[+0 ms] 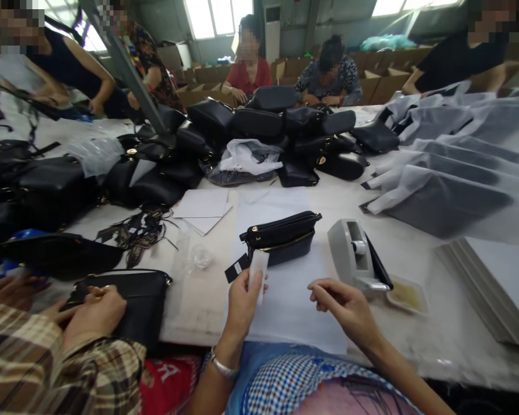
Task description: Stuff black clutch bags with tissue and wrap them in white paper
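Checked cloth [281,377] cropped, left hand [243,300] partly over white strip [260,264]

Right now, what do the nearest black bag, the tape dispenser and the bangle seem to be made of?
Black bag: leather or imitation, from its soft sheen; could be either. Tape dispenser: probably matte grey plastic, given its moulded curves. Bangle: polished silver-toned metal, from its highlights.

Tape dispenser [348,251] blocking rightward passage.

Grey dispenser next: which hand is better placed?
Right, probably: the right hand looks empty and is nearer the grey dispenser, while the left hand holds a white strip beside the black bag.
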`<state>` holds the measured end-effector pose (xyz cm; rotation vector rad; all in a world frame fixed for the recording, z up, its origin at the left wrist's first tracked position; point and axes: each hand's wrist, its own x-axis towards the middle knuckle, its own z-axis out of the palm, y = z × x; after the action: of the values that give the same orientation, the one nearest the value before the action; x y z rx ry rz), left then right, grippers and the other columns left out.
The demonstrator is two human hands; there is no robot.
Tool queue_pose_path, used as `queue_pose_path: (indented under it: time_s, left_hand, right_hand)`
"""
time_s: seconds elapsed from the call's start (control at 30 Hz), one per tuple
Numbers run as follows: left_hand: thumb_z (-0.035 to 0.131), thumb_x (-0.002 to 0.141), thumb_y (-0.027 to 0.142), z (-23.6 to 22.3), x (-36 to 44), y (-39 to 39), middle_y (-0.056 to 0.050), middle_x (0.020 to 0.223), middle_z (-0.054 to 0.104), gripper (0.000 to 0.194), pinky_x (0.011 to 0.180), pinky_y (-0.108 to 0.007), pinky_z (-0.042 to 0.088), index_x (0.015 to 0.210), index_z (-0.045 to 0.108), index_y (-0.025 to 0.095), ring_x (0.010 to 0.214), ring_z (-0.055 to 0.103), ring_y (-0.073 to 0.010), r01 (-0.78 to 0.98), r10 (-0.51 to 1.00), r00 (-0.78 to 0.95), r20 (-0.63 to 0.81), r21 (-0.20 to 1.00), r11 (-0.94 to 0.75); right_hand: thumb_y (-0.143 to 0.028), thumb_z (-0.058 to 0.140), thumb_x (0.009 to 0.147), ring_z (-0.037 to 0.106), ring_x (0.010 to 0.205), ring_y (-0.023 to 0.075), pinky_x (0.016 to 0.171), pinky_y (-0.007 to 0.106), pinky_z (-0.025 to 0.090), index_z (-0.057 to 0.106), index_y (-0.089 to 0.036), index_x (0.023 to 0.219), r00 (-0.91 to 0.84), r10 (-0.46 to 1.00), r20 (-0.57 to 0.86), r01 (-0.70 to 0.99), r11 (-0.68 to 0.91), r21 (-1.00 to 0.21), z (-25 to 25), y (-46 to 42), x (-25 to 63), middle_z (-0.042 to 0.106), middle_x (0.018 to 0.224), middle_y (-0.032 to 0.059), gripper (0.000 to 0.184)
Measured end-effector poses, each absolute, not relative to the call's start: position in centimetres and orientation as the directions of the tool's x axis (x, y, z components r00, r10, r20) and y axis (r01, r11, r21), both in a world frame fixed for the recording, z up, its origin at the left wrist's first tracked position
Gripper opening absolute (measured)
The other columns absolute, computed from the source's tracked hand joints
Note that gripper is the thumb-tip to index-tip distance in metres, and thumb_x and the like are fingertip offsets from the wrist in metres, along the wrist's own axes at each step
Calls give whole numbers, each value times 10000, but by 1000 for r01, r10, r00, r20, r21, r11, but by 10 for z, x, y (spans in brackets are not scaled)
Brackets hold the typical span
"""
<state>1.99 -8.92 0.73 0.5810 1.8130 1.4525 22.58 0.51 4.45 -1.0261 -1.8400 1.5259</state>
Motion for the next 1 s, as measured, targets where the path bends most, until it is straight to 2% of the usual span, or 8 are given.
queue_pose_path:
  time_s: [0.1,0.23,0.43,0.53,0.63,0.7,0.87,1.0]
  left_hand:
    - [627,826,513,10,20,-89,-65,806,714,398,593,-237,490,951,670,137,681,665,-171,-75,727,-638,-252,961,267]
    - [612,846,496,11,19,-90,-55,785,701,372,607,-239,487,967,667,148,703,664,-177,-50,739,-630,-236,963,265]
    - [595,869,477,7,15,-94,-54,812,697,347,592,-227,474,976,660,153,702,665,-168,-50,761,-599,-249,960,275]
    - [599,868,484,8,14,-96,-56,855,705,358,598,-221,475,998,665,156,695,654,-152,-107,771,-573,-278,958,266]
    - [607,861,501,11,13,-97,-58,881,709,385,604,-221,478,1022,670,156,692,642,-141,-178,778,-541,-319,948,265]
    - [620,850,510,13,13,-98,-60,875,710,402,593,-216,475,1017,673,148,675,630,-132,-227,776,-526,-348,937,266]
    - [650,838,498,17,14,-98,-67,868,709,405,574,-191,456,999,680,128,636,599,-98,-331,779,-482,-400,907,261]
    - [651,839,500,19,14,-98,-78,884,710,413,565,-186,450,1007,688,124,619,582,-87,-376,784,-450,-428,887,268]
  right_hand:
    - [-434,617,889,607,609,140,575,235,477,721,-183,842,-717,697,-11,168,158,-973,55,17,181,688,713,28,276]
    - [-418,608,885,577,587,129,553,226,428,702,-175,736,-772,636,11,173,227,-959,51,29,134,669,655,12,300]
    - [-462,630,847,522,511,120,503,235,361,665,-176,581,-741,664,-96,393,314,-864,28,50,114,610,528,-2,393]
    - [-465,605,862,567,544,129,525,230,411,692,-175,638,-794,582,-174,367,233,-901,21,58,119,650,593,8,376]
    - [-413,578,883,630,659,142,632,240,489,737,-178,849,-872,452,-188,270,125,-955,19,63,127,714,778,24,286]
    - [-373,559,892,641,715,149,680,252,499,734,-184,922,-892,418,-175,247,125,-961,20,63,131,720,846,28,260]
    - [-270,507,885,607,716,147,666,251,461,695,-186,822,-869,482,-111,235,206,-950,22,51,128,690,797,17,215]
    - [-268,509,845,588,682,149,613,244,454,663,-183,833,-818,561,-126,208,84,-974,9,40,118,637,716,7,176]
